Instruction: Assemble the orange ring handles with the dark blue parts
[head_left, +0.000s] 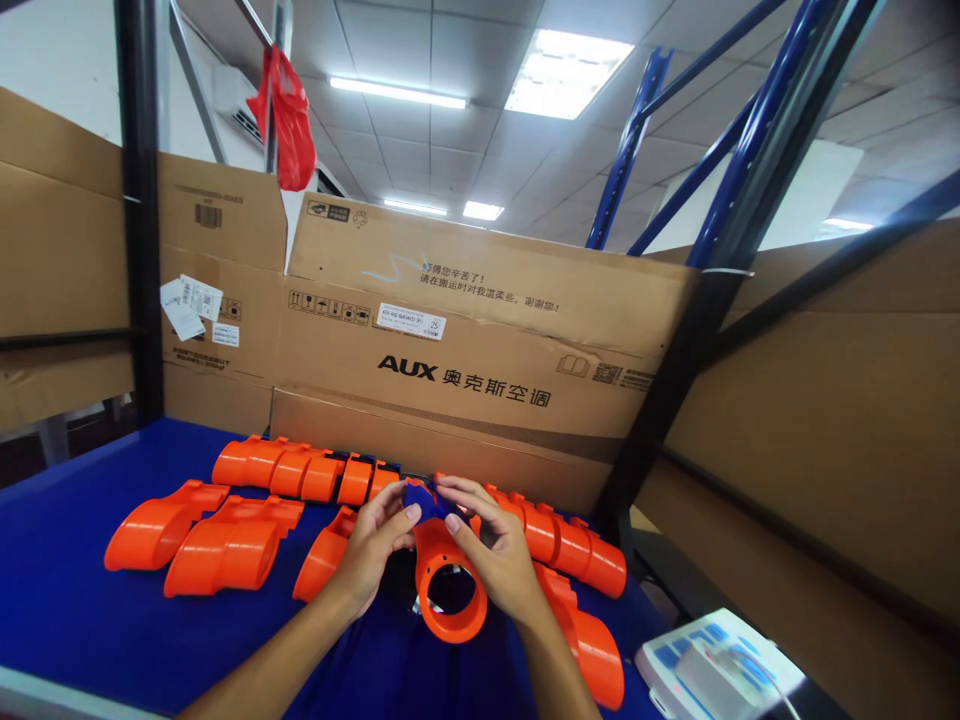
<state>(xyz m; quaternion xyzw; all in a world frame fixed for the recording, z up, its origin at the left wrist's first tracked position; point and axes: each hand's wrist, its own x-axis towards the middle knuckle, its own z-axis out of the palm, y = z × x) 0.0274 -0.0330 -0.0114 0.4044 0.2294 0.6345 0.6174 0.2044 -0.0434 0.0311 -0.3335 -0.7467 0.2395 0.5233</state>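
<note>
Both hands hold an orange plastic part [430, 550] in front of me, its round open ring facing me at the lower end. At the far end of the part is a dark blue piece [420, 498]. My left hand [367, 550] grips the left side, thumb on the blue piece. From the right, my right hand [499, 550] closes around the same end, with its thumb near the neck above the ring. Some fingertips are hidden behind the part. Close beside my left wrist lies another orange part [319, 560]; more orange parts [589, 640] lie right of my right hand.
A blue surface [150, 640] carries rows of similar orange parts [247, 463], some with dark pieces. Cardboard [465, 330] walls the back. A black post [645, 430] stands at right, near a white device with blue buttons [712, 660]. A red bag [289, 120] hangs above.
</note>
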